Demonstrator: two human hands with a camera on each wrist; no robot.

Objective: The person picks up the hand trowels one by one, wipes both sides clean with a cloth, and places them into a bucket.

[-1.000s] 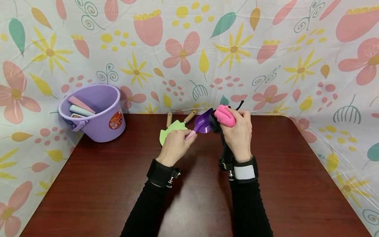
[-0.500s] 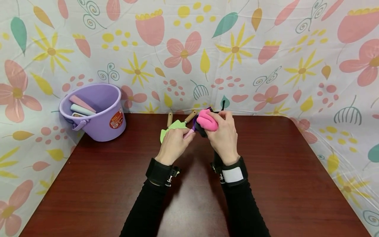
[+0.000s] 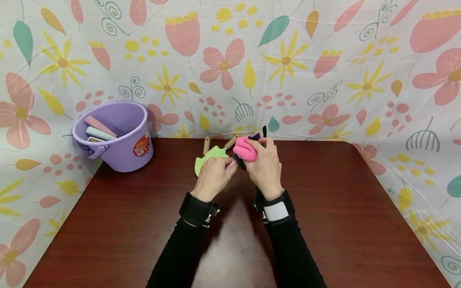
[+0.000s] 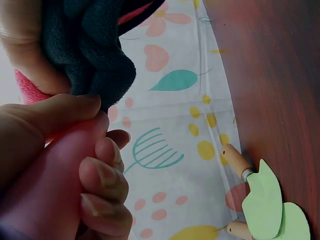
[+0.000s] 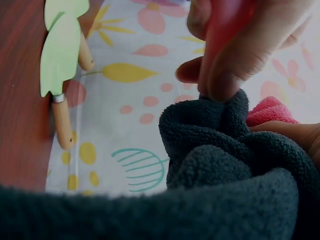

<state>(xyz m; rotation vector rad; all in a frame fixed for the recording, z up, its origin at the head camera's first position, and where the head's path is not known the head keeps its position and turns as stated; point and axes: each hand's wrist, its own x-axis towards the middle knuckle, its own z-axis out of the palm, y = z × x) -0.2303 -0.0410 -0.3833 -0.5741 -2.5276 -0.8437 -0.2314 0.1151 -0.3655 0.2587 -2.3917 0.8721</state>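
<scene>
Gripped in the left hand (image 3: 212, 176), between thumb and curled fingers, by the pink handle (image 3: 231, 164) of a tool with a sliver of purple blade (image 3: 255, 137) showing behind fabric. Clutched in the right hand (image 3: 265, 170), with thumb and bent fingers: a bunched plush cloth (image 3: 245, 149), bright pink on one side and dark grey on the other, folded against the tool and covering most of its blade. Seen in both wrist views with grey folds touching the handle just past the left thumb. Held together over the middle of a glossy reddish-brown table (image 3: 342, 220), near its far edge. Lying just beyond the left hand, partly hidden by it in the head view: two light-green trowels (image 4: 265, 200), blades overlapping, wooden handles toward the flowered sheet (image 3: 223, 68) behind. Standing well apart at far left, a lilac bucket (image 3: 124, 158) with a round red label and, inside, pink (image 3: 99, 126) and pale blue pieces (image 3: 100, 133). Worn above both hands, black wrist straps (image 3: 195, 210) and black sleeves (image 3: 178, 252).
</scene>
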